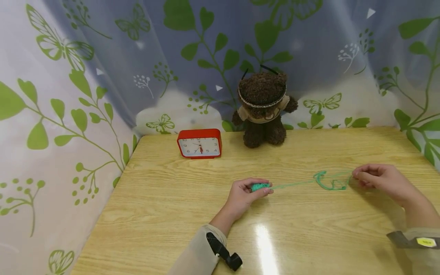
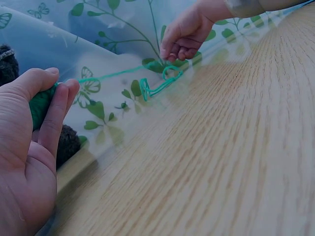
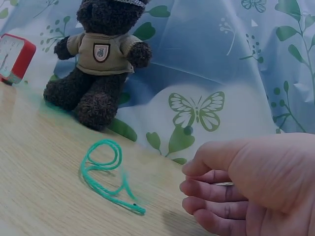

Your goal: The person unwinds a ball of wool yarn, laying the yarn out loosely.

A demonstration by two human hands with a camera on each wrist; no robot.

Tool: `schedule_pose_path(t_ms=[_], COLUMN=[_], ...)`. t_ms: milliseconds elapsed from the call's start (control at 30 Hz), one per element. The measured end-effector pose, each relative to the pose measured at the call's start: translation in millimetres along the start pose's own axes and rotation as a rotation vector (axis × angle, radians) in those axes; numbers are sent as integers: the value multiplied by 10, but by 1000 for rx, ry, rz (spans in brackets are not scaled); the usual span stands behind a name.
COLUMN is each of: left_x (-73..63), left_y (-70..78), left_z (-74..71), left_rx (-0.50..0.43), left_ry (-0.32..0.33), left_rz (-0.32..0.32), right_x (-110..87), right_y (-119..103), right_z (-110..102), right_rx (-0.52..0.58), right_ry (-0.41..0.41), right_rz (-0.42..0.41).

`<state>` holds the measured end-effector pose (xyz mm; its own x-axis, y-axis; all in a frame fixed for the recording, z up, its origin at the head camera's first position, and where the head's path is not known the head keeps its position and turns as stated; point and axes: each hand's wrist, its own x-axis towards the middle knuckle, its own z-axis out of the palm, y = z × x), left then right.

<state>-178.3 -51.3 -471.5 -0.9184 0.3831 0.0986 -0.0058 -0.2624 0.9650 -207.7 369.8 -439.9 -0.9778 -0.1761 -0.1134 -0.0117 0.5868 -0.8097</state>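
A small wound bundle of green string (image 1: pixel 260 186) sits in my left hand (image 1: pixel 245 194), pinched between thumb and fingers; the left wrist view shows the bundle (image 2: pixel 42 105) partly hidden by the hand. From it a strand stretches right to loose loops of green string (image 1: pixel 331 185) near the table's right side. My right hand (image 1: pixel 381 181) has thumb and index finger together, the other fingers curled, and in the head view the string reaches its fingertips. In the right wrist view loops of string (image 3: pixel 101 184) lie left of the right hand (image 3: pixel 246 184), partly blurred.
Toward the back of the wooden table (image 1: pixel 154 217) stands a red alarm clock (image 1: pixel 199 143). A dark brown teddy bear (image 1: pixel 262 109) in a beige shirt sits to its right, against a leaf-and-butterfly patterned curtain (image 1: pixel 213 57). Another patterned sheet (image 1: pixel 62 133) borders the left side.
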Motion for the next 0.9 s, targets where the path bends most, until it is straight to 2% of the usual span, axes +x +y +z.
schedule_pose_path(t_ms=[200, 367, 433, 667, 900], left_x=[0, 3, 3, 6, 13], left_y=[-4, -9, -9, -16, -29], left_z=[7, 0, -3, -15, -11], left_rx=[-5, -5, -7, -11, -21], left_ry=[-15, -20, -19, -27, -37], left_rz=[13, 24, 23, 27, 33], right_x=[-10, -18, -22, -44, -59], right_y=[-50, -253, -353, -705, -912], right_z=[-5, 31, 61, 244, 536], right_rx=[-35, 3, 42, 111, 138], right_ry=[8, 31, 35, 45, 20], right_rz=[15, -1, -36, -83, -120])
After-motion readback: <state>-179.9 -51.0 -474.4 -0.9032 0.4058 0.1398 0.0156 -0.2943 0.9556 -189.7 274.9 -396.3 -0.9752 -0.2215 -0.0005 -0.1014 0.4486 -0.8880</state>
